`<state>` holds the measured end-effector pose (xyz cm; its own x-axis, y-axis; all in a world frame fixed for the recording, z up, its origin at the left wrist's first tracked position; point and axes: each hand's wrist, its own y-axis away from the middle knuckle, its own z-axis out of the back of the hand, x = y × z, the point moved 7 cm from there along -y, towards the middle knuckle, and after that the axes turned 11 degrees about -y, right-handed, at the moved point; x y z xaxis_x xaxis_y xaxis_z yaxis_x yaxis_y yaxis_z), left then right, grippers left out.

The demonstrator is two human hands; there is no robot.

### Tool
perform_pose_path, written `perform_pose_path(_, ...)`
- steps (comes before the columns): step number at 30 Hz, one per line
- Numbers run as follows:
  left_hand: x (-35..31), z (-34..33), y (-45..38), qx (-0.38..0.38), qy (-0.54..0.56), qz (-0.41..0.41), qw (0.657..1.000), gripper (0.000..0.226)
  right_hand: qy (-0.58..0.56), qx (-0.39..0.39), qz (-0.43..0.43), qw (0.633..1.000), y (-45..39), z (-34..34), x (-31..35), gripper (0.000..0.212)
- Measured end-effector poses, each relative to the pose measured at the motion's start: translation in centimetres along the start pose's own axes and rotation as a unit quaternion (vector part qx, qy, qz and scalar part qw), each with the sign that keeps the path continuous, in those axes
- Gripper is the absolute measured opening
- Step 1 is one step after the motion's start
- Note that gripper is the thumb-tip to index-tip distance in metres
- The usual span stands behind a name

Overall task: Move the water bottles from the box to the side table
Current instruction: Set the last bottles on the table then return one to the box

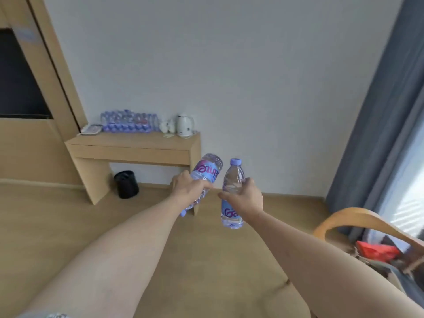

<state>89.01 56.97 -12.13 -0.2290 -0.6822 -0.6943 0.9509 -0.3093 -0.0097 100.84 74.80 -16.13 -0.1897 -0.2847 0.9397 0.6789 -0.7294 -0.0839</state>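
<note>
Pale wall and a light wood floor (68, 226) fill the room, and both arms reach out over that floor.

Two water bottles are up in the air, one in each hand. The left hand (190, 187) has its fingers curled round the upside-down bottle (204, 177), whose flat bottom points up and away and whose blue cap peeks out low beside the wrist. The right hand (246, 198) has its fingers wrapped round the middle of the upright bottle (231, 193), cap on top. The two bottles are near each other but do not touch.

Farther off, against the wall, stands the wooden counter (135, 148). A big bunch of bottles (129, 121) already sits on it, with a phone (91, 129) to their left and a white kettle (184, 125) to their right. A black bin (126, 184) sits on the floor under it. A chair (358, 228) with a red thing on it and a blue curtain (376, 111) are on the right. The box is not in view.

What could go wrong? The upside-down bottle must be turned before it is set down, or it may tip over and roll off. The counter is crowded, so a bottle pushed in too fast could knock the others or bump the kettle. The plastic looks smooth, so a loose hold might let one slide and drop on the floor.
</note>
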Motion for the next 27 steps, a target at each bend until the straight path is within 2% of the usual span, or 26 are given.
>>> perform_pose_path(3, 1.5, 2.6, -5.4, -0.031, 0.001, 0.026, 0.999, 0.062, -0.015, 0.033, 0.021, 0.999, -4.9, -5.1, 2.4, 0.069)
perform_pose_path(7, 4.1, 5.6, -11.4, -0.065, 0.031, 0.056, 0.996, 0.062, -0.013, 0.057, 0.041, 0.997, -10.0, -11.2, 5.1, 0.066)
perform_pose_path(14, 10.0, 9.7, -21.8, -0.072, 0.042, 0.083, 0.993, 0.067, -0.01, 0.085, 0.044, 0.995, -16.7, -22.4, 7.7, 0.067)
perform_pose_path(18, 13.3, 11.8, -29.3, -0.063, 0.022, 0.069, 0.995, 0.072, 0.0, 0.075, 0.043, 0.996, -20.5, -29.3, 9.0, 0.071)
perform_pose_path(27, 19.6, 18.6, -45.3, -0.028, 0.009, 0.049, 0.998, 0.066, -0.002, 0.035, 0.01, 0.999, -28.1, -43.5, 13.6, 0.068)
